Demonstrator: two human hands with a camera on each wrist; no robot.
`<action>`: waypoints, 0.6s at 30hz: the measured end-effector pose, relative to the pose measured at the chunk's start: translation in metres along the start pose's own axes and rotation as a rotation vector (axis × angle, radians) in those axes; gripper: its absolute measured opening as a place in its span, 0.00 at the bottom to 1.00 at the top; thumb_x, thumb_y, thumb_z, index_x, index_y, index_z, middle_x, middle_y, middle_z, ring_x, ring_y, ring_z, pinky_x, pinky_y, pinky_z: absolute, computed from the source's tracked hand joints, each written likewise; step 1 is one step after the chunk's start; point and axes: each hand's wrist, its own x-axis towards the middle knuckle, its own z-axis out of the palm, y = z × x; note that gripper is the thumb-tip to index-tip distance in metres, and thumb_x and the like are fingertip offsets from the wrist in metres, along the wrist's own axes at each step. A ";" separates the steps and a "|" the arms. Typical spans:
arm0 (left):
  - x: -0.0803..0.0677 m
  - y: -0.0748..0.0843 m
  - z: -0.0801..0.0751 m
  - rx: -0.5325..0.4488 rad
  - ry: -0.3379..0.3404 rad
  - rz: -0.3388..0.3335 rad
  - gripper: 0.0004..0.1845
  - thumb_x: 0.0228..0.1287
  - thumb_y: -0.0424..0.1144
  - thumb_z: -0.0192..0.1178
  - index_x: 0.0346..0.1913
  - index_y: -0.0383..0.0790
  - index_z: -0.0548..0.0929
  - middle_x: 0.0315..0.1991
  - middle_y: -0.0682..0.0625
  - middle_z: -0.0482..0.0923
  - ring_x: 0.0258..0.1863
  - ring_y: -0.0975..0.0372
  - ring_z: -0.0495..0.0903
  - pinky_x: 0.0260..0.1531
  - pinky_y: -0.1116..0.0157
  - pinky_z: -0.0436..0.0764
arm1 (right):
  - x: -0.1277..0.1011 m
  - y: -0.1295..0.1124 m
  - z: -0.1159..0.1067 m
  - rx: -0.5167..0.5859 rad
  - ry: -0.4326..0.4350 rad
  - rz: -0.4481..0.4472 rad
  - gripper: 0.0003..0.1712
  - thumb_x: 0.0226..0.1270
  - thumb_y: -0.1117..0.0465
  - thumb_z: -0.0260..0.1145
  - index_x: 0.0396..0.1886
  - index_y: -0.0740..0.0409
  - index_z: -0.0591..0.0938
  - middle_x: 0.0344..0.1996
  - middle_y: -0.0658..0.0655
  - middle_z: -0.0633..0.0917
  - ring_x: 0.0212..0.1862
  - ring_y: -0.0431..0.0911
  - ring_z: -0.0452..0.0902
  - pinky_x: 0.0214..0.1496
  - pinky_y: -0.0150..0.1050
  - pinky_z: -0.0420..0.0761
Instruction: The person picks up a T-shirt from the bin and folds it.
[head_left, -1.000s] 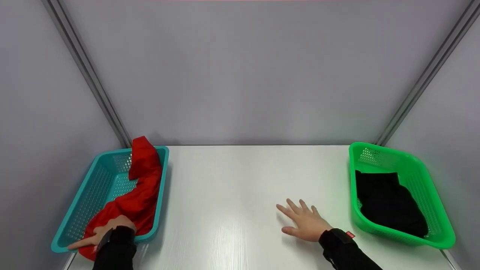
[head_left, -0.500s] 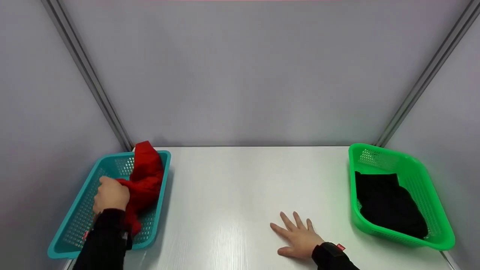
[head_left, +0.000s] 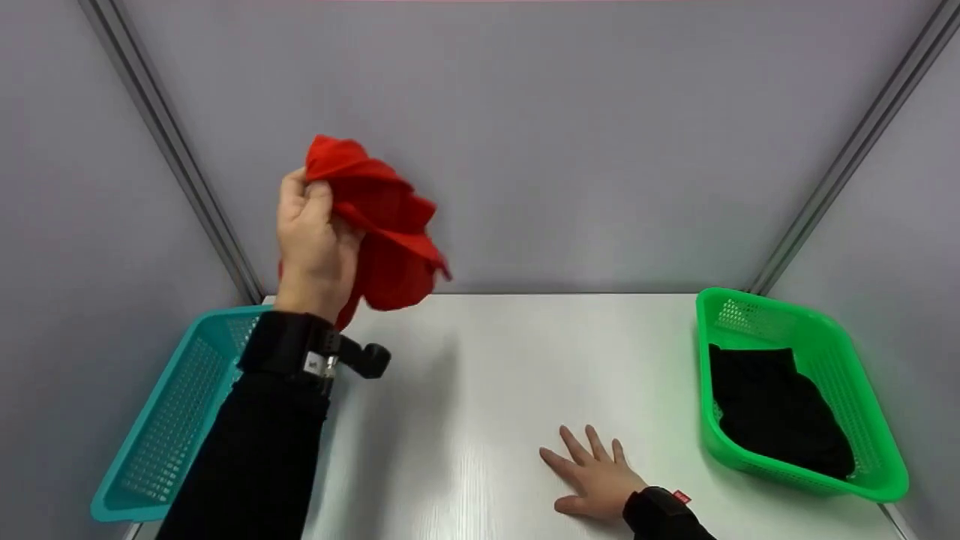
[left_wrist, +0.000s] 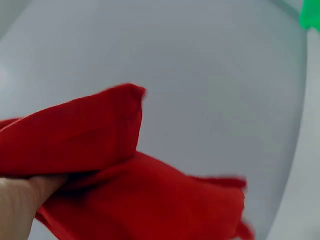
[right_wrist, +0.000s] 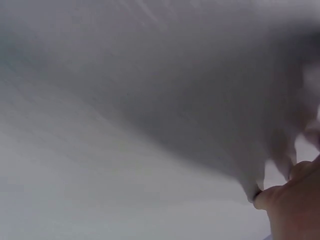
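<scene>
Cloth [head_left: 379, 232] held above the worktop's [head_left: 480, 360] left rear, one basket [head_left: 161, 442] at left, another [head_left: 862, 360] at right (garment [head_left: 772, 412] inside), right hand [head_left: 596, 480] flat between them

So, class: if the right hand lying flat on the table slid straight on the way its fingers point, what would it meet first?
The right hand points away and slightly left across the white table. The way looks free up to the grey back wall, though depth is hard to judge.
</scene>
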 end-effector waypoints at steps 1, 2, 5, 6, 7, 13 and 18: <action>0.000 -0.004 0.014 -0.066 -0.071 0.012 0.10 0.83 0.39 0.40 0.58 0.41 0.68 0.61 0.43 0.73 0.58 0.53 0.74 0.59 0.55 0.73 | 0.000 0.000 0.000 -0.001 -0.004 0.001 0.44 0.68 0.29 0.59 0.81 0.31 0.60 0.82 0.63 0.52 0.78 0.75 0.40 0.65 0.84 0.45; 0.001 -0.008 0.026 -0.122 -0.135 0.012 0.10 0.83 0.38 0.41 0.58 0.40 0.68 0.61 0.42 0.73 0.58 0.52 0.75 0.60 0.54 0.73 | 0.000 0.000 0.000 -0.001 -0.005 0.003 0.44 0.68 0.29 0.59 0.81 0.31 0.60 0.82 0.63 0.52 0.78 0.74 0.40 0.65 0.83 0.45; -0.004 -0.025 0.046 -0.154 -0.246 -0.030 0.09 0.84 0.38 0.40 0.55 0.41 0.69 0.56 0.43 0.75 0.54 0.53 0.76 0.55 0.55 0.74 | 0.001 0.001 -0.001 0.010 -0.009 0.009 0.45 0.67 0.29 0.61 0.80 0.30 0.60 0.82 0.62 0.52 0.78 0.74 0.41 0.65 0.83 0.44; -0.007 -0.032 0.049 -0.140 -0.270 -0.059 0.09 0.84 0.38 0.40 0.55 0.42 0.69 0.55 0.43 0.76 0.53 0.54 0.77 0.54 0.56 0.75 | 0.002 0.002 -0.001 0.009 -0.011 0.012 0.44 0.67 0.29 0.60 0.80 0.30 0.60 0.82 0.62 0.52 0.79 0.74 0.41 0.65 0.83 0.44; -0.010 -0.041 0.050 -0.120 -0.287 -0.095 0.09 0.84 0.39 0.40 0.55 0.43 0.69 0.54 0.44 0.76 0.52 0.55 0.77 0.52 0.57 0.75 | 0.002 0.003 -0.002 0.007 -0.011 0.012 0.44 0.68 0.30 0.60 0.80 0.30 0.60 0.82 0.62 0.52 0.78 0.74 0.41 0.65 0.83 0.45; -0.034 -0.108 0.025 0.305 -0.207 -0.379 0.09 0.83 0.41 0.44 0.55 0.43 0.71 0.49 0.47 0.76 0.44 0.58 0.77 0.42 0.62 0.75 | 0.006 0.009 -0.008 0.042 0.006 0.030 0.42 0.69 0.41 0.65 0.79 0.42 0.65 0.78 0.62 0.63 0.77 0.72 0.53 0.65 0.81 0.54; -0.062 -0.156 -0.013 0.891 -0.187 -0.483 0.10 0.80 0.40 0.44 0.52 0.39 0.72 0.49 0.42 0.77 0.47 0.54 0.76 0.49 0.56 0.75 | 0.008 0.004 -0.019 0.212 -0.049 0.257 0.42 0.66 0.44 0.68 0.72 0.63 0.72 0.60 0.65 0.81 0.61 0.60 0.78 0.63 0.63 0.73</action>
